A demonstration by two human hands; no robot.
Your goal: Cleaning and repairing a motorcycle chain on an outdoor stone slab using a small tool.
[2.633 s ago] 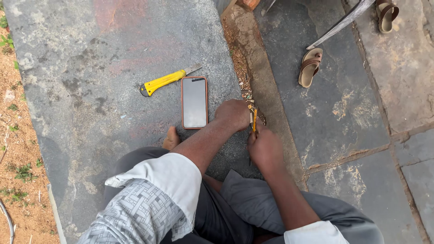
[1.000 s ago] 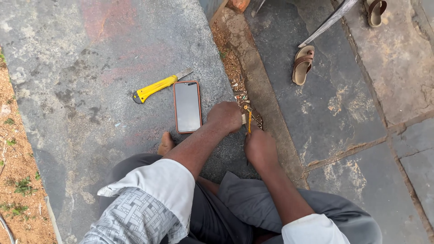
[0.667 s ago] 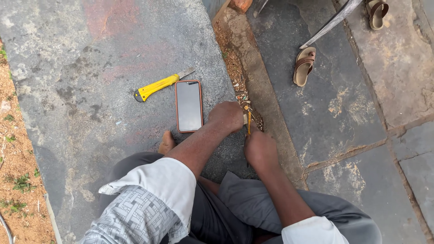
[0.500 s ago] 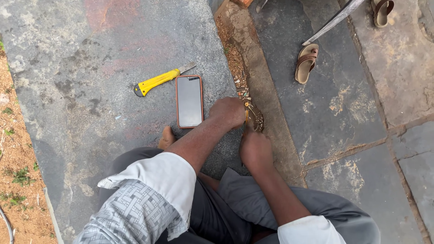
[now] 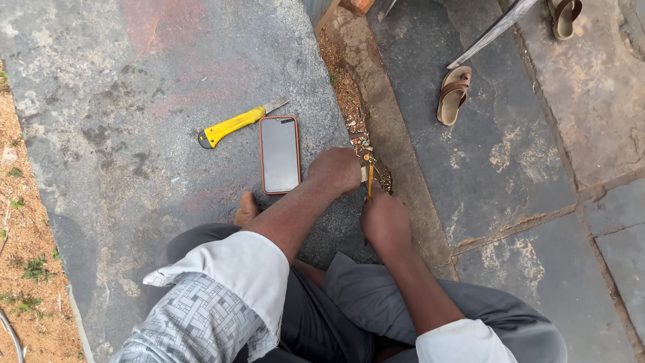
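I sit on a grey stone slab (image 5: 134,81) and look down at my hands. My left hand (image 5: 338,169) is closed on a small pale piece at the slab's right edge. My right hand (image 5: 384,218) grips a thin yellow-handled tool (image 5: 369,180), its tip up against that piece. Both hands hover over the dirt-filled gap (image 5: 349,101) beside the slab. A phone in an orange case (image 5: 279,154) lies screen up just left of my left hand. A yellow utility knife (image 5: 235,124) with its blade out lies beyond the phone.
A brown sandal (image 5: 453,95) rests on the lower stone paving to the right, another sandal (image 5: 564,16) at the top edge. A grey bar (image 5: 494,30) slants down toward the first sandal. Bare soil with sparse weeds (image 5: 27,255) borders the slab on the left.
My hands have stayed at the slab's edge with small shifts of the yellow tool. The view has moved slightly; phone and knife lie where they were.
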